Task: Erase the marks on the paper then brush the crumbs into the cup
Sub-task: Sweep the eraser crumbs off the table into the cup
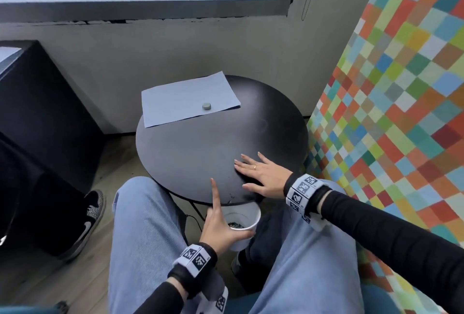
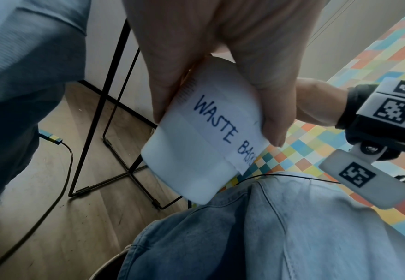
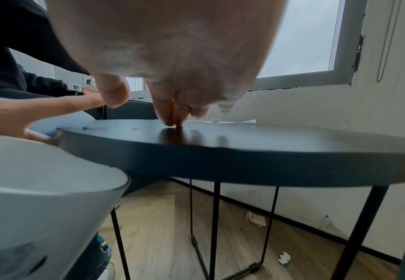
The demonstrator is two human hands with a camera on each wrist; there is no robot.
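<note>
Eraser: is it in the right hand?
No, the eraser lies on the paper; the right hand rests flat on the table.

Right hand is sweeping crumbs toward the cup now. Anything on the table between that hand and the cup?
Nothing visible. The right hand lies flat on the black table near its front edge, and the left hand holds the cup just below that edge. The paper and eraser sit at the far side, out of the path.
</note>
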